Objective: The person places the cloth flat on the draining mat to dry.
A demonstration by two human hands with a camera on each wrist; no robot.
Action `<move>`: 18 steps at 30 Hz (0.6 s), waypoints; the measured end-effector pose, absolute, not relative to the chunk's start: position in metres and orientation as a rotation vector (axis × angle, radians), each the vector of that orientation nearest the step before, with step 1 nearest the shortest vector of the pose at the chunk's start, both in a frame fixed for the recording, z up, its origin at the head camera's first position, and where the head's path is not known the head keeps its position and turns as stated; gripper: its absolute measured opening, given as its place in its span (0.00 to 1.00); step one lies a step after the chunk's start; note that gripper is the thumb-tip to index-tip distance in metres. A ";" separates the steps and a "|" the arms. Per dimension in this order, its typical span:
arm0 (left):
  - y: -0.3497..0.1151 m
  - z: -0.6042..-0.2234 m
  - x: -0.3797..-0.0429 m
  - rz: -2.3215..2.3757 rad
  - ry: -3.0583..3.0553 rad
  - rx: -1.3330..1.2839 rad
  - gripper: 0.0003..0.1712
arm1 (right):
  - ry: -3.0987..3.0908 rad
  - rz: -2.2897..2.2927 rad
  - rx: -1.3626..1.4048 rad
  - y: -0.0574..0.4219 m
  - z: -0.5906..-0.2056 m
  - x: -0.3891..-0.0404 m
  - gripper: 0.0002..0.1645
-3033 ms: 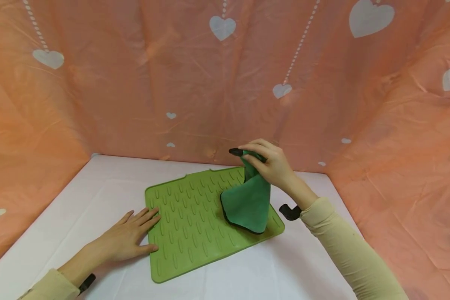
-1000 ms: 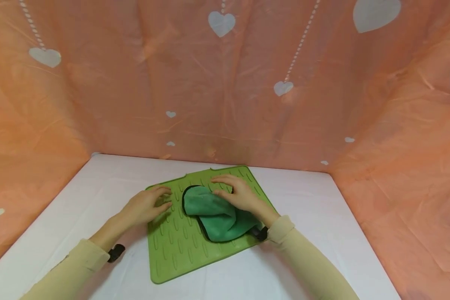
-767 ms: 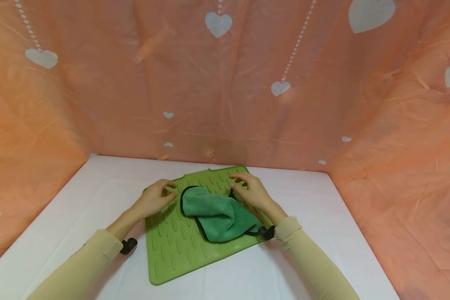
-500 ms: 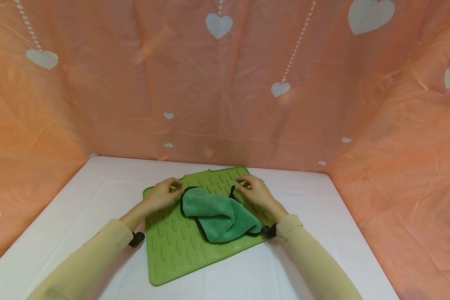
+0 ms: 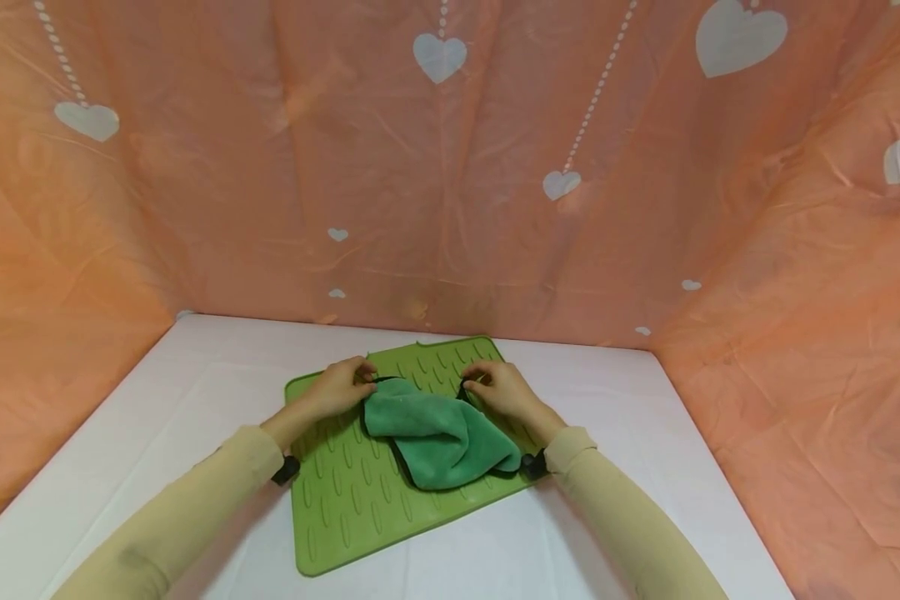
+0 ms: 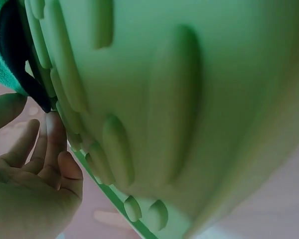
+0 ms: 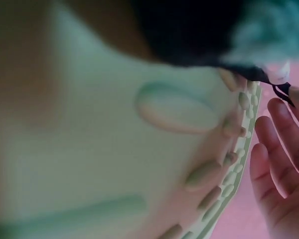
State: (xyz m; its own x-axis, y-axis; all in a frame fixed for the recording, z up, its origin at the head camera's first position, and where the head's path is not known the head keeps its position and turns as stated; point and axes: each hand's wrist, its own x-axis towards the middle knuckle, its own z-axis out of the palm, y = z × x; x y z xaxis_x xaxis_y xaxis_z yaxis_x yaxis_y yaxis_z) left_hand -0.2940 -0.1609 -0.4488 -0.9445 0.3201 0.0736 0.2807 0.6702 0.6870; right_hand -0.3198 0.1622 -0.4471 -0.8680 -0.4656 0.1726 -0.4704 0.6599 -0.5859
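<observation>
Head view: thumb and forefinger of the left hand point(image 5: 336, 389) pinch the far left corner of a green cloth point(image 5: 450, 442) by its black edging point(image 6: 14, 45). Thumb and forefinger of the right hand point(image 5: 504, 390) pinch another black-edged corner, at the far right, raised slightly into a point. Left wrist view agrees: edging meets thumb and forefinger, other fingers loosely bent. Right wrist view: dark strip at thumb and forefinger, remaining fingers spread below it.

Cloth position: crumpled and folded over itself between the hands, lying on the middle and right of a green ridged mat point(image 5: 345, 533), hiding that part of its ridges. Mat sits askew on a white table point(image 5: 225, 375); left hand and wrist cross its left edge, right wrist its right edge. Blurred mat fills most of both wrist views.

Farther out: beige sleeves point(image 5: 183, 508) on both arms, a black wrist piece point(image 5: 287, 470) below each cuff. Orange sheet point(image 5: 390, 167) hangs behind and at both sides, printed with pale hearts point(image 5: 439, 57) and dotted lines point(image 5: 600, 92)
</observation>
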 end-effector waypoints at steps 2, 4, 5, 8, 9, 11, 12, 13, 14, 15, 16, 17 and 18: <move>-0.161 -0.450 -0.296 1.137 2.822 0.520 0.21 | -2.844 1.019 0.805 0.162 -0.446 -0.319 0.12; -0.161 -0.451 -0.298 1.133 2.813 0.527 0.21 | -2.836 1.027 0.806 0.162 -0.446 -0.318 0.12; -0.161 -0.452 -0.299 1.136 2.801 0.522 0.21 | -2.834 1.034 0.806 0.161 -0.445 -0.318 0.12; -0.162 -0.452 -0.300 1.147 2.758 0.510 0.19 | -2.833 1.054 0.801 0.160 -0.445 -0.317 0.12; -0.162 -0.452 -0.299 1.148 2.749 0.507 0.19 | -2.834 1.056 0.797 0.160 -0.445 -0.317 0.12; -0.163 -0.450 -0.298 1.149 2.736 0.505 0.17 | -2.837 1.059 0.786 0.160 -0.445 -0.316 0.11; -0.163 -0.450 -0.297 1.147 2.735 0.510 0.16 | -2.838 1.062 0.778 0.160 -0.444 -0.315 0.12; -0.163 -0.450 -0.297 1.137 2.747 0.534 0.15 | -2.837 1.064 0.770 0.160 -0.443 -0.315 0.12; -0.164 -0.449 -0.296 1.139 2.748 0.546 0.15 | -2.834 1.063 0.761 0.161 -0.443 -0.315 0.12; -0.164 -0.449 -0.296 1.142 2.750 0.552 0.14 | -2.829 1.061 0.754 0.161 -0.442 -0.315 0.12; -0.164 -0.449 -0.296 1.148 2.751 0.564 0.13 | -2.823 1.058 0.747 0.161 -0.441 -0.316 0.12; -0.164 -0.449 -0.296 1.162 2.753 0.563 0.12 | -2.816 1.057 0.741 0.161 -0.439 -0.316 0.12; -0.165 -0.449 -0.297 1.172 2.757 0.569 0.12 | -2.806 1.054 0.739 0.161 -0.438 -0.317 0.12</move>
State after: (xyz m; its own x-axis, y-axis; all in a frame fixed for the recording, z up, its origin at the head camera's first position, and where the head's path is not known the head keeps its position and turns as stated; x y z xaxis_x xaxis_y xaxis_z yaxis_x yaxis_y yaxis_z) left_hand -0.2972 -0.1646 -0.4491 -0.9261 0.3725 0.0597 0.3015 0.6357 0.7106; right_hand -0.3170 0.1611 -0.4381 -0.8840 -0.4161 0.2130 -0.4534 0.6524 -0.6073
